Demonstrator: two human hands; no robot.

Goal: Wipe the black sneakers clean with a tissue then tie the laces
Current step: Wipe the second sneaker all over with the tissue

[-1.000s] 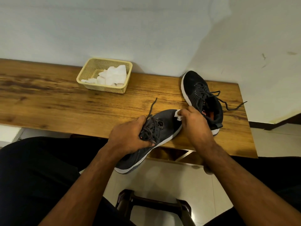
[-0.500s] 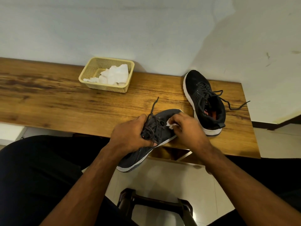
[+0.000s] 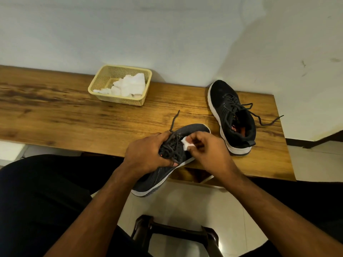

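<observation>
Nearest: stool frame [image 3: 174, 230], lower edge cut off. Left hand [image 3: 146, 156], fingers curled round the laced midsection of the near sneaker [image 3: 163, 164], heel hanging off the bench [image 3: 74, 117] edge, toe over it. Right hand [image 3: 209, 153] pinching a small tissue wad [image 3: 185, 144] against the upper beside the laces. Step in hand, by judgement: wiping; next calls for turning the shoe to reach unwiped sides. Second sneaker [image 3: 232, 117] farther right, laces loose. Basket [image 3: 120, 84] of spare tissues at the wall. Near sneaker's opening hidden by hands; dirt indiscernible.
</observation>
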